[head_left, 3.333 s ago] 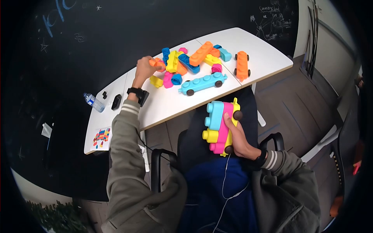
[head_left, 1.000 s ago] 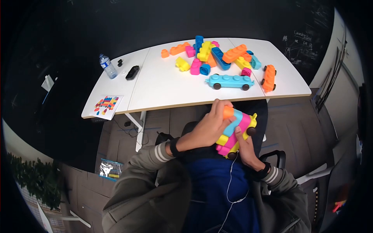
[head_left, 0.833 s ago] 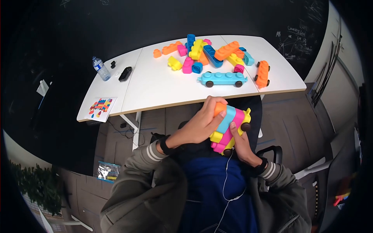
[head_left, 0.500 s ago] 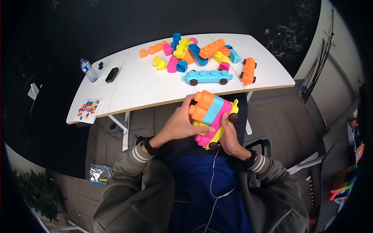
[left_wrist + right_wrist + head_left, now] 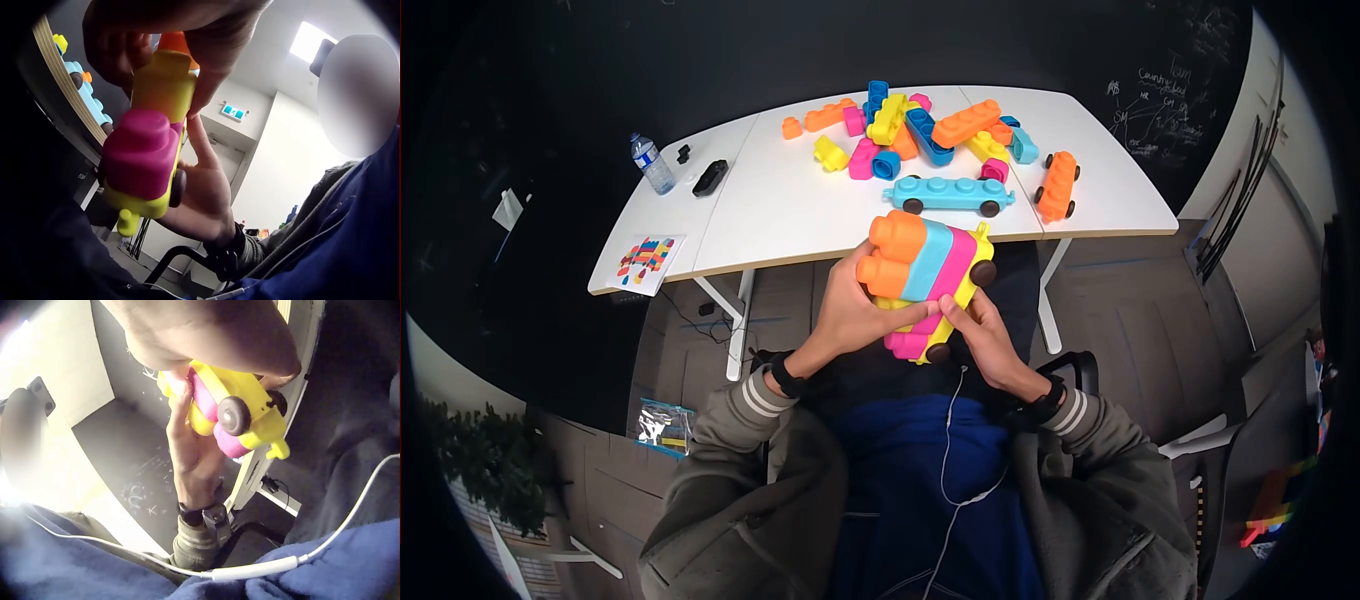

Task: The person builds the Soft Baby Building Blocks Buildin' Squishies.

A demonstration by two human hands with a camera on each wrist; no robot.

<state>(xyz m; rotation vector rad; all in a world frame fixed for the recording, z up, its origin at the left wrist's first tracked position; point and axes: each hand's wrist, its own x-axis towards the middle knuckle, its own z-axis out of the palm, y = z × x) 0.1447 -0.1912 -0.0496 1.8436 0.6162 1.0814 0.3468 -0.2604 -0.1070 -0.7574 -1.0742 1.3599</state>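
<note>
Over the lap both hands hold a stacked toy block car. Its yellow wheeled base faces right, carrying a pink block, then a light blue block and an orange block with two studs leftward. My left hand grips it from the left, thumb across its lower side, the other fingers mostly hidden behind. My right hand holds the base from below right, its thumb near the left thumb. In the left wrist view, a separate pink block sits on the base's near end, below a yellow block.
On the white table lie a light blue wheeled base, an orange wheeled base and a pile of loose blocks. A water bottle, black case and printed sheet occupy its left. An earphone cable hangs over the lap.
The left hand has come from the table pile to the car, bringing the orange block, which now sits against the light blue one. Both hands have since turned and raised the car.
</note>
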